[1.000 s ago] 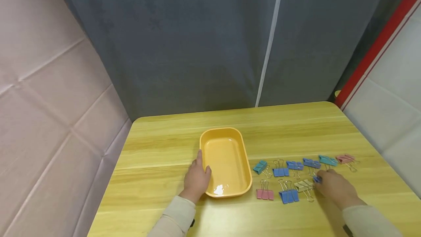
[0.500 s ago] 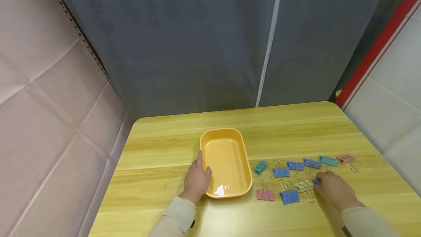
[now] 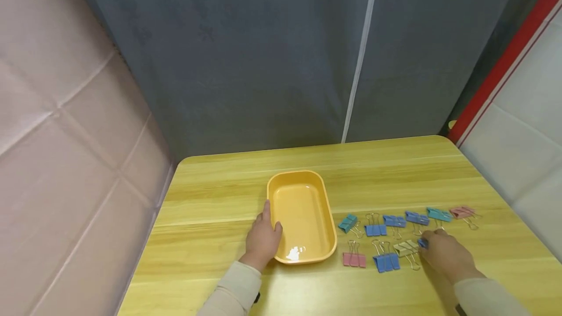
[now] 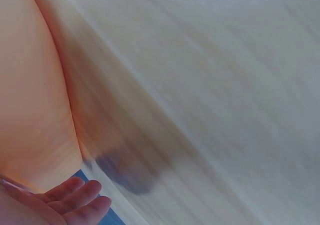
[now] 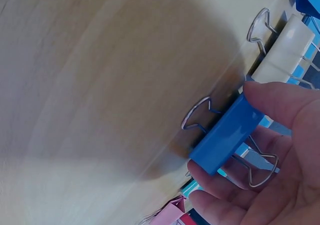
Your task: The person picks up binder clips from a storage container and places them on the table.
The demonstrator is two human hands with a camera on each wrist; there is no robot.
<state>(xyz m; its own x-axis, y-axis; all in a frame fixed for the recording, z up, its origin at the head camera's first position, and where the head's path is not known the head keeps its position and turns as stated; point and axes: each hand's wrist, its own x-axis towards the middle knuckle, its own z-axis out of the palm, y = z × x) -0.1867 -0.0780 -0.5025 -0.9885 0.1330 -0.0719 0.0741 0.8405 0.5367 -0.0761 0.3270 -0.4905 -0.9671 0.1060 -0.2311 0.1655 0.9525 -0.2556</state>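
In the head view my left hand (image 3: 262, 239) holds the left wall of a yellow-orange tray (image 3: 303, 223), thumb over the rim and inside, the other fingers along the outside. The tray stands upright with nothing in it. My right hand (image 3: 449, 256) is at the right end of a group of binder clips. Between its thumb and a fingertip it pinches a blue binder clip (image 5: 227, 132), whose two wire handles stick out on either side, close over the table. Just beyond lies a cream binder clip (image 3: 406, 247).
Left of the hand lie a larger blue clip (image 3: 386, 262) and a pink clip (image 3: 353, 260). Behind them runs a row of several clips, from a teal one (image 3: 348, 223) by the tray to a pink one (image 3: 461, 212). A grey partition (image 3: 263, 62) stands behind the table.
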